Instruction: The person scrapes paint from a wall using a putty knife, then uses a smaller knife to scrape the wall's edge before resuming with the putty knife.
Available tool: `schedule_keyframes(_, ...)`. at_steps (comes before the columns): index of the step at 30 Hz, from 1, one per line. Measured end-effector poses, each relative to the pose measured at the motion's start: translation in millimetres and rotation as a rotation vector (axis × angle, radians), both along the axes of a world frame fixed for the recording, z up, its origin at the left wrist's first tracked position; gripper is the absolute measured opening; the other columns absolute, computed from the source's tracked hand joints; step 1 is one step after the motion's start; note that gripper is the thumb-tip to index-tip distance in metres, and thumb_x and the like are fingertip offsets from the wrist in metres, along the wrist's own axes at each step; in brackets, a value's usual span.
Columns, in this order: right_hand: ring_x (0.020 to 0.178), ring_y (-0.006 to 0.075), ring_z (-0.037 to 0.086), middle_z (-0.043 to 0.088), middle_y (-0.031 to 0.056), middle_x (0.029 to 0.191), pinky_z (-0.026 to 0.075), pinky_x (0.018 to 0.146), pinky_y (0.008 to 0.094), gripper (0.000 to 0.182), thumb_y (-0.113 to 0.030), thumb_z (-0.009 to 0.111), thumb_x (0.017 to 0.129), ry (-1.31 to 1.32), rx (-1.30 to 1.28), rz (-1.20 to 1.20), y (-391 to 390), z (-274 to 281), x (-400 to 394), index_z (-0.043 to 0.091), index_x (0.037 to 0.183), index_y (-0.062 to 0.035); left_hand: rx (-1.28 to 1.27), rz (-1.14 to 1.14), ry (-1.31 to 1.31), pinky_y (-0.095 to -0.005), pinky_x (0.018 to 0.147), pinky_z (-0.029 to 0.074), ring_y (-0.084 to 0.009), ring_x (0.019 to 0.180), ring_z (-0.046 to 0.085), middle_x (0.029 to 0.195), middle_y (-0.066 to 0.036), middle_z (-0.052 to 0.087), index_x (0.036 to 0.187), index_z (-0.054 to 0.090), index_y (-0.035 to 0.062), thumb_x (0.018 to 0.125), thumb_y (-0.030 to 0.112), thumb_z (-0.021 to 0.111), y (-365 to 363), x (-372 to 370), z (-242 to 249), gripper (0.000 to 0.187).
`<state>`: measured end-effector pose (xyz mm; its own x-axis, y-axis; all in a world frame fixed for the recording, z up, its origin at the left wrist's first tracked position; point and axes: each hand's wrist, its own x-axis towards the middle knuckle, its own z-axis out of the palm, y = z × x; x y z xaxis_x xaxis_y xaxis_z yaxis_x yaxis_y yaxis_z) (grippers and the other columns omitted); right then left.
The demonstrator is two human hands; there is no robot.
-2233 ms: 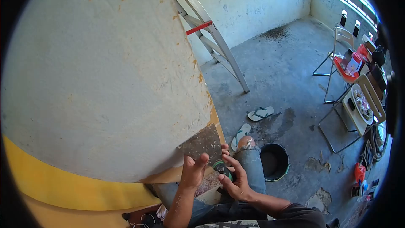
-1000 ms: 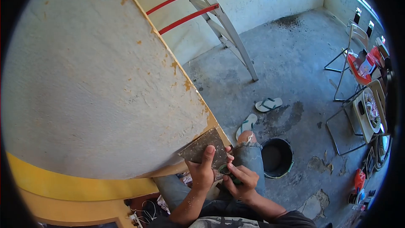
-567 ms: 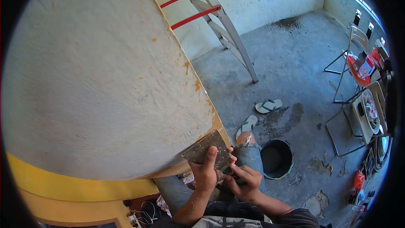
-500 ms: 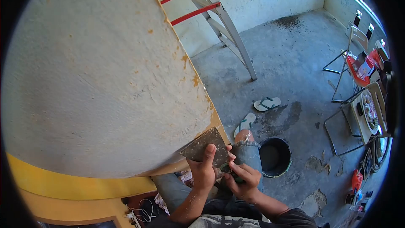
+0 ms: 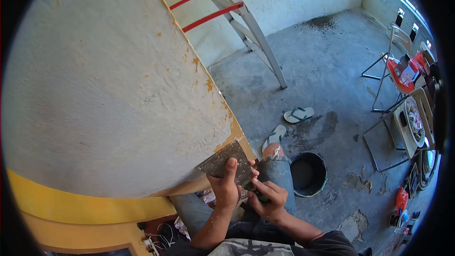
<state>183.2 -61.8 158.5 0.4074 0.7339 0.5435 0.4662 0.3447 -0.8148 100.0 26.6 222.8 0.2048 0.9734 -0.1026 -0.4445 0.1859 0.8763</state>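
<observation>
The left hand (image 5: 225,190) grips a dark, speckled plate (image 5: 228,157), thumb across its face, near the panel's near right corner. The right hand (image 5: 270,200) has its fingers closed around a green-and-black object (image 5: 249,185) just beside the plate's near edge; whether the two join is hidden. A pale panel (image 5: 113,90) spreads left; a black bucket (image 5: 325,181) stands right, with sandals (image 5: 298,114) farther off.

the speckled plate (image 5: 239,154) hides part of your left hand (image 5: 225,192), and your right hand (image 5: 271,204) covers much of the green tool (image 5: 249,186); the ladder (image 5: 261,47) is cut off above, and the items (image 5: 414,117) in the white dish (image 5: 419,143) are too small to tell
</observation>
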Motion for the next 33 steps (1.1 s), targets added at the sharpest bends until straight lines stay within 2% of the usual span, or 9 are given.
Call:
schedule_keyframes(2, 0.059, 0.0210, 0.064, 0.066, 0.0088, 0.077, 0.051, 0.053, 0.0293, 0.049, -0.004, 0.078, 0.070, 0.021, -0.009, -0.003, -7, -3, -6, 0.068, 0.117, -0.0101, -0.042, 0.036, 0.021, -0.0351, 0.054, 0.057, -0.0246, 0.059, 0.065, 0.081, -0.018, 0.065, 0.110, 0.052, -0.0033, 0.092, 0.025, 0.065, -6, -7, -1, 0.036)
schedule_keyframes(5, 0.060, 0.0209, 0.065, 0.066, 0.0086, 0.077, 0.051, 0.054, 0.0291, 0.049, -0.004, 0.078, 0.070, -0.012, 0.016, 0.017, 3, -1, -1, 0.068, 0.117, -0.0105, 0.071, -0.008, -0.059, -0.0353, 0.058, 0.058, -0.0248, 0.064, 0.068, 0.084, -0.020, 0.067, 0.106, 0.055, -0.0077, 0.094, 0.017, 0.062, -2, -7, -1, 0.028)
schedule_keyframes(6, 0.061, 0.0221, 0.066, 0.066, 0.0109, 0.077, 0.051, 0.053, 0.0292, 0.048, -0.003, 0.076, 0.069, -0.023, 0.028, 0.022, 5, 1, -2, 0.067, 0.116, -0.0073, 0.074, -0.011, -0.063, -0.0353, 0.058, 0.058, -0.0248, 0.064, 0.068, 0.084, -0.020, 0.067, 0.106, 0.055, -0.0077, 0.094, 0.017, 0.062, -1, -6, 1, 0.028)
schedule_keyframes(8, 0.061, 0.0234, 0.066, 0.066, 0.0131, 0.076, 0.050, 0.053, 0.0292, 0.046, -0.001, 0.075, 0.069, -0.035, 0.020, 0.040, 3, 0, 0, 0.066, 0.115, -0.0042, 0.055, 0.016, -0.023, -0.0368, 0.055, 0.058, -0.0242, 0.063, 0.065, 0.084, -0.016, 0.064, 0.110, 0.052, -0.0020, 0.092, 0.025, 0.064, 0, -5, 1, 0.035)
schedule_keyframes(17, 0.060, 0.0223, 0.065, 0.066, 0.0127, 0.076, 0.050, 0.054, 0.0287, 0.047, 0.000, 0.075, 0.069, -0.015, 0.028, 0.026, 3, 4, -5, 0.067, 0.114, -0.0040, 0.040, -0.026, 0.004, -0.0373, 0.054, 0.058, -0.0238, 0.065, 0.065, 0.085, -0.016, 0.063, 0.113, 0.049, -0.0015, 0.092, 0.026, 0.065, 3, -11, -2, 0.038)
schedule_keyframes(19, 0.065, 0.0219, 0.068, 0.067, 0.0086, 0.079, 0.053, 0.056, 0.0294, 0.049, -0.003, 0.078, 0.069, 0.027, 0.014, 0.041, 0, 0, -5, 0.068, 0.116, -0.0115, 0.060, -0.007, -0.015, -0.0360, 0.056, 0.058, -0.0240, 0.064, 0.066, 0.084, -0.018, 0.065, 0.110, 0.052, -0.0049, 0.093, 0.023, 0.064, -2, -12, -2, 0.035)
schedule_keyframes(20, 0.063, 0.0216, 0.067, 0.067, 0.0088, 0.080, 0.053, 0.055, 0.0290, 0.049, -0.004, 0.078, 0.069, 0.025, 0.022, 0.049, 1, -2, -5, 0.068, 0.116, -0.0112, 0.073, 0.010, -0.043, -0.0348, 0.058, 0.058, -0.0243, 0.063, 0.068, 0.083, -0.020, 0.067, 0.107, 0.055, -0.0083, 0.093, 0.021, 0.063, -2, -10, -3, 0.033)
schedule_keyframes(27, 0.063, 0.0212, 0.067, 0.067, 0.0074, 0.079, 0.052, 0.054, 0.0289, 0.049, -0.004, 0.078, 0.069, 0.007, 0.038, -0.009, 5, 2, -12, 0.068, 0.116, -0.0126, 0.039, -0.011, 0.041, -0.0366, 0.053, 0.057, -0.0235, 0.061, 0.063, 0.082, -0.017, 0.063, 0.109, 0.052, -0.0026, 0.092, 0.028, 0.064, 0, -15, -1, 0.037)
schedule_keyframes(33, 0.064, 0.0216, 0.067, 0.067, 0.0076, 0.080, 0.053, 0.055, 0.0295, 0.049, -0.003, 0.079, 0.068, -0.007, 0.002, 0.001, 1, 7, -11, 0.068, 0.116, -0.0116, 0.038, 0.024, -0.015, -0.0361, 0.051, 0.056, -0.0233, 0.064, 0.064, 0.082, -0.017, 0.062, 0.109, 0.052, -0.0026, 0.093, 0.028, 0.064, 1, -12, 8, 0.037)
